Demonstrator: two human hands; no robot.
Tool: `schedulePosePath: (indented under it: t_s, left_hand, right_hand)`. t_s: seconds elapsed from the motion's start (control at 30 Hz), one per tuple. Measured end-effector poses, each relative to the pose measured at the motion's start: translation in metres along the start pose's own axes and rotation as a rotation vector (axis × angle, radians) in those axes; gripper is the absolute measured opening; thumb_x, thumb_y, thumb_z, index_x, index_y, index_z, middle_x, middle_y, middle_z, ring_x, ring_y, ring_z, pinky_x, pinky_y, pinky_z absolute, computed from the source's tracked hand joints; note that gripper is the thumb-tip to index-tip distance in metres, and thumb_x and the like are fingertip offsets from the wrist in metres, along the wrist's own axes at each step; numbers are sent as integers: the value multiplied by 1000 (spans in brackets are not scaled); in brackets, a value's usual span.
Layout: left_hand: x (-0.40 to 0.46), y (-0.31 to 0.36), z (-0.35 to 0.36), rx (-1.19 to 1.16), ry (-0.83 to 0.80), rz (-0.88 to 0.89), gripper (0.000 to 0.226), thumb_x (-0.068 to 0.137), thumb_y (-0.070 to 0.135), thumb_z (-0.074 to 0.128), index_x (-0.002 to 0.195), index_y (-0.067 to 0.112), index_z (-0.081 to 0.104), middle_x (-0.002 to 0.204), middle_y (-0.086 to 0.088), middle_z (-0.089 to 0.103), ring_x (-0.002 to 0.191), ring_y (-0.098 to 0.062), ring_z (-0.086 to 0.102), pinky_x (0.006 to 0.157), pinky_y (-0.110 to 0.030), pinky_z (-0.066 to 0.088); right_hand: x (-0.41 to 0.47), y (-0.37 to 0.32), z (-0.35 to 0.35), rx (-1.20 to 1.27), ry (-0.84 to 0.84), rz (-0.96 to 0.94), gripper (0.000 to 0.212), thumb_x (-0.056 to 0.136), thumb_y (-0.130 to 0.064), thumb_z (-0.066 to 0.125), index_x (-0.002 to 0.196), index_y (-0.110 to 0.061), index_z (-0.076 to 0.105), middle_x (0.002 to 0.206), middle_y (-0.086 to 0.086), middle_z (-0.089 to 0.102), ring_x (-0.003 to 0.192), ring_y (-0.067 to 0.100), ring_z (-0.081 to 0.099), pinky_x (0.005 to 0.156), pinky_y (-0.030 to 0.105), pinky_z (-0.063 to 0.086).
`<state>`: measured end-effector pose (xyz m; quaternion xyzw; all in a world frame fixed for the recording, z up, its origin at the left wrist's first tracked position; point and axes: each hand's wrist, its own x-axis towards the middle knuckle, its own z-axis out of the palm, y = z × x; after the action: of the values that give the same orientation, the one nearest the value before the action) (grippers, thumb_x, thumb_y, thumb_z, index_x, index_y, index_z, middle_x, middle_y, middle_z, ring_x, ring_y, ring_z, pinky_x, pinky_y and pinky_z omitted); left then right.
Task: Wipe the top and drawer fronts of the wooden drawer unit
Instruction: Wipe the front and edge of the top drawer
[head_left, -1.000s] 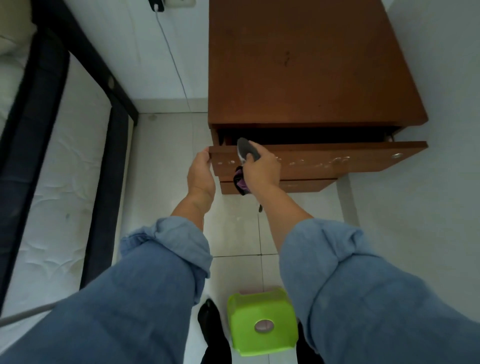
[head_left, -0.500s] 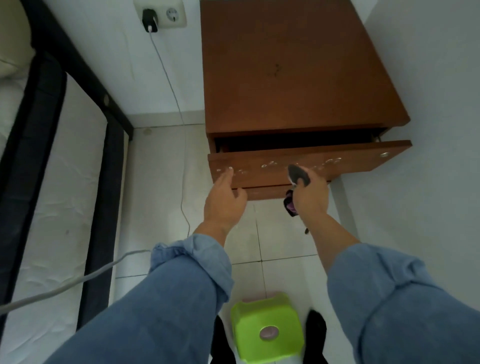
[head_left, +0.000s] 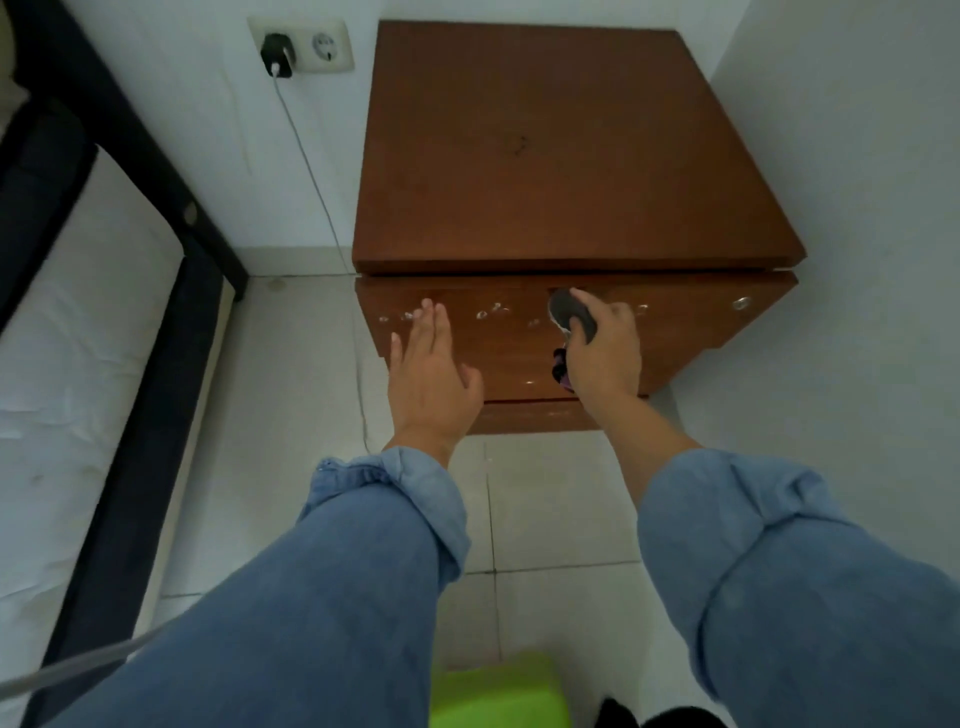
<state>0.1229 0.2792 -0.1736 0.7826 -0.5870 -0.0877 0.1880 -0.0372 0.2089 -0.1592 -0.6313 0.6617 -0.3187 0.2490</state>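
The brown wooden drawer unit stands against the white wall, its top bare. Its top drawer front sits pushed in under the top and carries small pale spots and a round metal fitting at the right. My left hand lies flat, fingers together, against the left part of that drawer front. My right hand is shut on a dark grey and purple cloth and presses it on the middle of the same front. A lower drawer front shows below my hands.
A bed with a black frame and white mattress fills the left. A wall socket holds a black charger, its cable running down beside the unit. A green stool stands on the tiled floor near my feet. A white wall is close on the right.
The top drawer, open a second ago, is now pushed in. My left hand went from its left edge to flat on the front. My right hand moved right with the cloth.
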Motion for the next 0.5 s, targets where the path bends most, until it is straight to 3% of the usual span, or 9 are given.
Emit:
schedulePosePath:
  t_s: [0.23, 0.5]
  left_hand:
    - [22, -21, 41, 91, 187, 139, 70, 86, 26, 46, 149, 5, 24, 157, -12, 23, 146, -20, 18, 120, -40, 9]
    - [44, -36, 104, 99, 415, 209, 86, 78, 37, 46, 150, 2, 16, 159, -16, 12, 148, -26, 5, 120, -45, 7]
  right_hand:
    - [14, 13, 52, -7, 159, -361, 37, 86, -8, 57, 120, -22, 63, 111, 6, 59, 98, 26, 56, 80, 36, 50]
    - [40, 44, 86, 7, 423, -644, 35, 81, -4, 57, 113, -18, 67, 104, 6, 65, 92, 26, 59, 77, 30, 49]
